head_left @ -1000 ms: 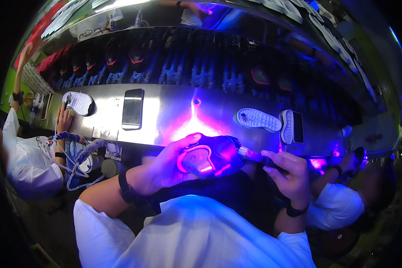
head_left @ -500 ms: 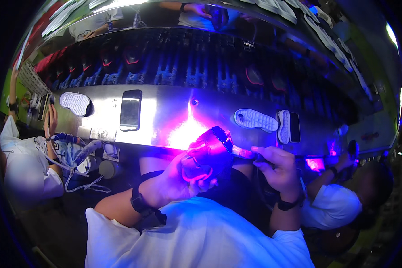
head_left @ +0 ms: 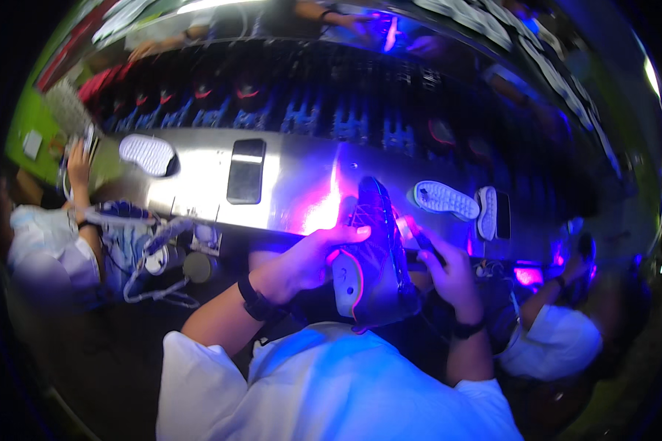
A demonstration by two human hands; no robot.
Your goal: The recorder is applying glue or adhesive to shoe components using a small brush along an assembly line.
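Observation:
My left hand [head_left: 301,264] is closed round the heel part of a dark shoe upper [head_left: 375,283], its thumb on the side of the ankle opening. The upper points away from me with its toe toward the bench; its laced side and a pink-lit edge show under violet light. In my right hand [head_left: 452,279] is a brush [head_left: 423,239], its pale bristle end close to the upper's right side. Motion blur hides whether the bristles touch it. Nearest on the bench are a white sole [head_left: 446,201] and a second white sole [head_left: 487,213].
A metal bench [head_left: 206,202] runs across in front, bearing a phone [head_left: 246,171], a dark phone [head_left: 503,215] and a white sole [head_left: 148,154]. Beyond it, a dark rack [head_left: 301,121] carries several shoe uppers. People work at left [head_left: 51,235] and right [head_left: 552,338].
The shoe upper has been turned, so its toe now points away from me and its heel toward me. The brush in my right hand has swung to its right side. My view has shifted left.

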